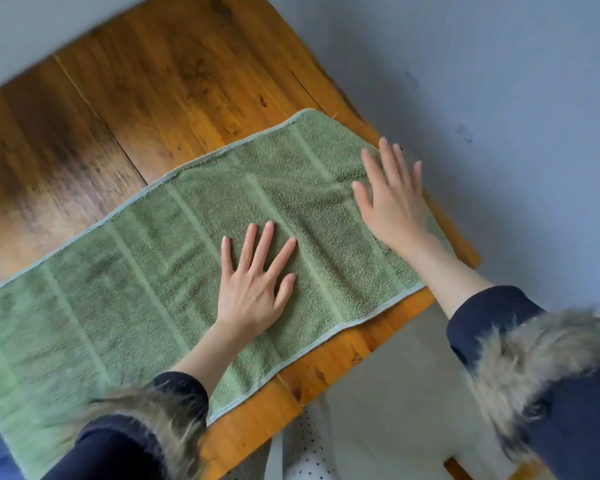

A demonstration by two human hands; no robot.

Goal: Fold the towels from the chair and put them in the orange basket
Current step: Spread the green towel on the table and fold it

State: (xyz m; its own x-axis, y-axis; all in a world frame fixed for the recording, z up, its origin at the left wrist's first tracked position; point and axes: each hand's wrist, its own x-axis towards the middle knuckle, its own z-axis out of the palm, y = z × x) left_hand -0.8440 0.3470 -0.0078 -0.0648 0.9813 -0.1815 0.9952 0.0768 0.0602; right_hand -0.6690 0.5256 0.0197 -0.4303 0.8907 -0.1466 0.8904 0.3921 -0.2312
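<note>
A green towel (146, 271) with pale stripes lies spread flat across the wooden table (153, 98), running from the lower left to the table's right corner. My left hand (253, 282) rests flat on the towel's middle, fingers spread. My right hand (392, 199) lies flat on the towel's right end near the table's corner, fingers apart too. Neither hand holds anything. The chair and the orange basket are out of view.
The table's right edge (458, 237) and near edge (326, 368) border a grey floor (499, 98). A white dotted cloth (305, 445) shows below the near edge. Dark sleeves with fur trim (534, 358) cover both forearms.
</note>
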